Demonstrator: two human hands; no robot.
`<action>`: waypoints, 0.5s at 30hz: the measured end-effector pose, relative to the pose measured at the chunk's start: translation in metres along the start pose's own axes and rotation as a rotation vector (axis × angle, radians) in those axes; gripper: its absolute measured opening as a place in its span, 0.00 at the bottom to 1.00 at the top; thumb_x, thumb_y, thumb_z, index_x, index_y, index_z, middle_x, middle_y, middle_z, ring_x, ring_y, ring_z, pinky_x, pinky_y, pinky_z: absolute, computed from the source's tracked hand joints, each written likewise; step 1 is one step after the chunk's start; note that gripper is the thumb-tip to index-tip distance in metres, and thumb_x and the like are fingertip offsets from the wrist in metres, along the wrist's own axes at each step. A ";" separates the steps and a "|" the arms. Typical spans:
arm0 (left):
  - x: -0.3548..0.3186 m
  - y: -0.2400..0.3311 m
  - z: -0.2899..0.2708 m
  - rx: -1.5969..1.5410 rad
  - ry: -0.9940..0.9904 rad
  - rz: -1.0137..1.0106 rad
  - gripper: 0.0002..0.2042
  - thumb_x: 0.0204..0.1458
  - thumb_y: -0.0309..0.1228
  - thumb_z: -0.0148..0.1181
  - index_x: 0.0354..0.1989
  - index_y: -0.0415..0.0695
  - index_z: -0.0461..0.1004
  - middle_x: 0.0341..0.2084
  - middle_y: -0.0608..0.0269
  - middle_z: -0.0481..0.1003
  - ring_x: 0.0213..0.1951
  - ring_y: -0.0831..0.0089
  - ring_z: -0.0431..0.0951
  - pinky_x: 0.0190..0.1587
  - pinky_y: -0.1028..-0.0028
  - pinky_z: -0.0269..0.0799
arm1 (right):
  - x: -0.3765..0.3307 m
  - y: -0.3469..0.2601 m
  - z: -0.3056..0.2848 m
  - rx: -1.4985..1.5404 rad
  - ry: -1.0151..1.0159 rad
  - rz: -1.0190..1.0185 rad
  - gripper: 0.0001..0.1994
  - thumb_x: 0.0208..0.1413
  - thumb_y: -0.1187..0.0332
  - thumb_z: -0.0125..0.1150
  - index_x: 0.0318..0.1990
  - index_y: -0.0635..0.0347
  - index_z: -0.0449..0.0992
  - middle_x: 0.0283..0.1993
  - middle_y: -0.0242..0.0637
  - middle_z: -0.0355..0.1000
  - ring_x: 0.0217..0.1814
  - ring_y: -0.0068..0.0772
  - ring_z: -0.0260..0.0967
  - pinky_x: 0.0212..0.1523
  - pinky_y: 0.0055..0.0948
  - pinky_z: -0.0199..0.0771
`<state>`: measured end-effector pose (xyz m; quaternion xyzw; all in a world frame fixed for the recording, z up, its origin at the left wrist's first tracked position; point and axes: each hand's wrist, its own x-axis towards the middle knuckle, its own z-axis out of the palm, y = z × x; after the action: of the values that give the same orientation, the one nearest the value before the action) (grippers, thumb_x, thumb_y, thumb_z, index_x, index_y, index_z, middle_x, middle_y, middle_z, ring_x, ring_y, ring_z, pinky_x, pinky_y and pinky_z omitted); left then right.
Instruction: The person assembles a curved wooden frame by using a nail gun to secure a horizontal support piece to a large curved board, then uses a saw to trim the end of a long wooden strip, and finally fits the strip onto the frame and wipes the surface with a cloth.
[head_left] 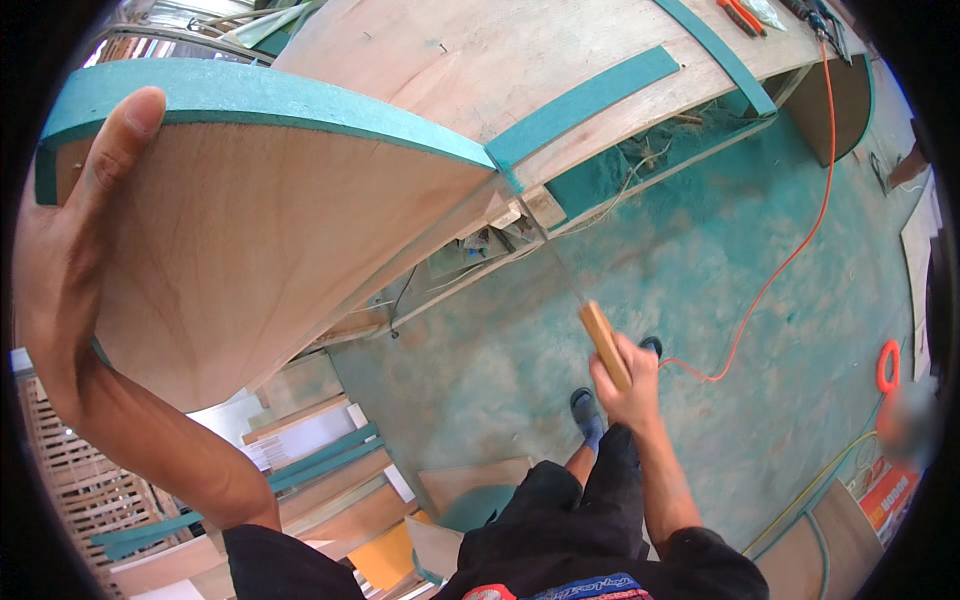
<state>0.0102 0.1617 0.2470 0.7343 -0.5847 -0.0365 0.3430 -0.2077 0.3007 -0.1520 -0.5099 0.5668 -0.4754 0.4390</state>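
Observation:
At the left, my left hand [90, 185] grips the edge of a curved wooden panel [250, 240]. Its thumb lies over the teal strip [270, 97] along the curved rim, and the other fingers are largely hidden. My right hand [625, 385] is wrapped round the wooden handle [606, 345] of a saw. Its thin blade [535, 222], seen almost edge-on and partly blurred, reaches up to the end of the teal strip at the panel's corner. Beside that corner, another teal strip [590, 105] lies on the plywood worktop [400, 50].
An orange cord [800, 245] runs from a power tool [825, 20] down across the teal-stained floor [490, 340]. Orange-handled pliers [742, 15] lie on the worktop. Stacked boards [340, 480] stand at lower left. A person's blurred hand [908, 425] shows at the right.

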 end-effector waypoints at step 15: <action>0.016 -0.020 -0.011 0.432 0.013 0.246 0.46 0.43 0.68 0.69 0.59 0.37 0.73 0.38 0.42 0.82 0.33 0.57 0.86 0.41 0.65 0.84 | 0.019 0.003 0.016 0.010 -0.037 0.014 0.11 0.50 0.72 0.62 0.42 0.65 0.79 0.26 0.49 0.69 0.24 0.49 0.70 0.30 0.34 0.72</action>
<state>0.0374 0.1541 0.2504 0.7140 -0.6617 0.1362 0.1839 -0.1946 0.2804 -0.1575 -0.5124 0.5598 -0.4657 0.4552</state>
